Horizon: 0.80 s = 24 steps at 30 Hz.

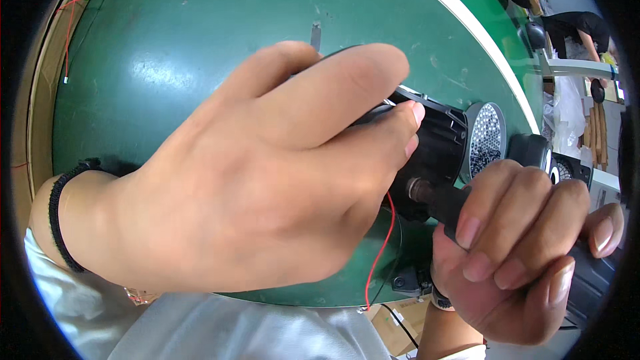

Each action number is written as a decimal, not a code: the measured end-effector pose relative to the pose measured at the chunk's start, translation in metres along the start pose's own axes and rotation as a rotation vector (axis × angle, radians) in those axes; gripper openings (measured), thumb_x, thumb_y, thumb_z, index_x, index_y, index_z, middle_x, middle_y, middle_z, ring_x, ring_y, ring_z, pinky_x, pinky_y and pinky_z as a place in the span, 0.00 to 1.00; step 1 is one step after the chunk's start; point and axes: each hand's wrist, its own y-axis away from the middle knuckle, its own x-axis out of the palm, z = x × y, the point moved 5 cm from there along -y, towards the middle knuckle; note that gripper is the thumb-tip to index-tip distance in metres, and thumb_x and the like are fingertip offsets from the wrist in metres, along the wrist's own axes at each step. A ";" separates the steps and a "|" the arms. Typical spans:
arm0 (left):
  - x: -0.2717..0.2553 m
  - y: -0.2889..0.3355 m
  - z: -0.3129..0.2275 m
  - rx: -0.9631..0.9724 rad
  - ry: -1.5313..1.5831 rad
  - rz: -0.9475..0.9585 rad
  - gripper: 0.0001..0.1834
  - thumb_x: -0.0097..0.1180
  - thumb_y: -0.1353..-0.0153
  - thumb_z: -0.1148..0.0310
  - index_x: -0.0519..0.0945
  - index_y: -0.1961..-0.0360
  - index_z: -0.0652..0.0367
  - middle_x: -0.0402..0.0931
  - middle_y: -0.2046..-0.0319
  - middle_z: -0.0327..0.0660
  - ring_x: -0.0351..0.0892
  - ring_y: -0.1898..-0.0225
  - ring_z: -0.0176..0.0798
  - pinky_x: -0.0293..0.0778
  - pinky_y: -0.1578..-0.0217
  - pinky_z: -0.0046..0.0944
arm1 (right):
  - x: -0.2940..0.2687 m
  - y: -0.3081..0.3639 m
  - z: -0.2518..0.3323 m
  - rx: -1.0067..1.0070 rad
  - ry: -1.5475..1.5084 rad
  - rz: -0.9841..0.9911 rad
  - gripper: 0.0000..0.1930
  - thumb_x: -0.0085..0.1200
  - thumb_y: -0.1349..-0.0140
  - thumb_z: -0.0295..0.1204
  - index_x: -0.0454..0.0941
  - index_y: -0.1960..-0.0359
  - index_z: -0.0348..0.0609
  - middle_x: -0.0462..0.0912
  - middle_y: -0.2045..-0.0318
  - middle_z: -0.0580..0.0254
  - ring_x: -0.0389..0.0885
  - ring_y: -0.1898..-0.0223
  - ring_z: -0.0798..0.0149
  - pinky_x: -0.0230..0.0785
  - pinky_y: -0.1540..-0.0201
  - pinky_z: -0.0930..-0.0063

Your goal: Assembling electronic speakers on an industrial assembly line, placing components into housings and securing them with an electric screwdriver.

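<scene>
My left hand [267, 153] is wrapped over a black plastic housing [437, 130], hiding much of it. A red wire [380, 260] and a thin dark wire hang from below the housing. My right hand [513, 247] has its fingers curled round a black power screwdriver [448, 205]. The tool's metal nose [419, 190] points left and meets the lower part of the housing; its bit and the exact contact are hidden. Just behind the housing stands a round metal dish [475, 117] with many small dark screws in it.
A green tabletop [200, 20] with a pale edge strip spreads ahead. Cardboard [41, 93] lines the left side, with thin red wires [70, 33] near it. Black parts [530, 150] lie beyond my right hand. Other people [580, 33] work at the upper right.
</scene>
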 end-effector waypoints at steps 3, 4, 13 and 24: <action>-0.002 -0.001 -0.002 -0.073 0.032 0.051 0.13 0.71 0.54 0.75 0.87 0.64 0.68 0.82 0.50 0.41 0.80 0.51 0.57 0.79 0.63 0.45 | 0.003 0.002 0.002 0.016 0.003 -0.002 0.15 0.48 0.29 0.30 0.63 0.43 0.48 0.70 0.74 0.70 0.70 0.77 0.71 0.66 0.67 0.72; -0.002 -0.001 -0.002 -0.072 0.032 0.049 0.13 0.71 0.54 0.75 0.87 0.64 0.68 0.82 0.50 0.41 0.80 0.51 0.57 0.79 0.63 0.45 | 0.005 0.002 0.002 0.032 -0.001 -0.001 0.16 0.47 0.29 0.30 0.63 0.42 0.48 0.70 0.75 0.70 0.69 0.77 0.71 0.66 0.67 0.72; -0.001 -0.003 -0.005 -0.043 0.008 0.028 0.15 0.69 0.54 0.75 0.87 0.63 0.67 0.83 0.51 0.41 0.79 0.49 0.57 0.80 0.59 0.44 | -0.001 -0.002 -0.001 -0.032 -0.013 0.076 0.12 0.46 0.29 0.29 0.64 0.47 0.48 0.70 0.75 0.70 0.69 0.78 0.70 0.66 0.68 0.70; -0.008 0.000 0.006 -0.174 0.129 0.213 0.19 0.66 0.56 0.75 0.86 0.59 0.68 0.80 0.46 0.44 0.77 0.47 0.60 0.81 0.51 0.48 | -0.006 -0.014 -0.015 0.032 -0.022 0.175 0.17 0.49 0.31 0.29 0.64 0.43 0.50 0.70 0.75 0.68 0.70 0.78 0.68 0.68 0.69 0.68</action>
